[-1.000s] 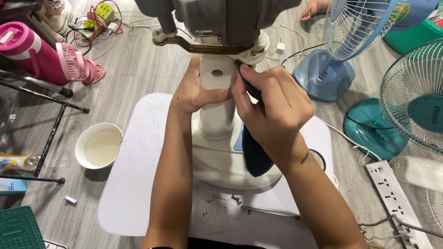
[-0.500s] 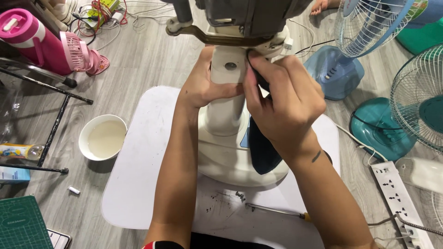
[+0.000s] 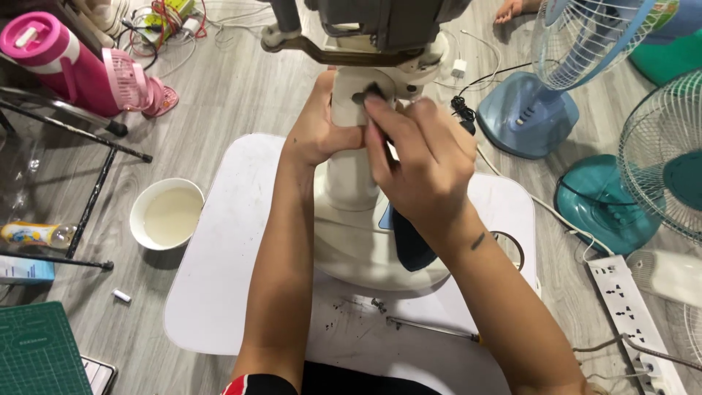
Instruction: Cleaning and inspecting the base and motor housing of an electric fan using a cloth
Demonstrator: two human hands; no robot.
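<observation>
Left hand: wrapping around the left side of the white fan neck and clamping it steady, just under the motor housing.
Right hand: closing its fingers on a small dark part and pressing it against the front of the neck; whether a tool is in the grip, I cannot tell.
Where the fan is standing: its round white fan base is sitting on the white surface, with the grey motor housing rising toward the camera.
Doing this step well: I judge the left hand should be gripping firmly so the neck is not twisting, while the right hand is working the dark part squarely, without slipping off it.
Loose bits: small dark screws and a thin screwdriver are lying on the surface just in front of the base, so they are staying within reach.
Containers: a white bowl is sitting on the floor beside the surface, holding a pale cloudy liquid; a pink bottle is standing farther off, capped, its contents hidden.
</observation>
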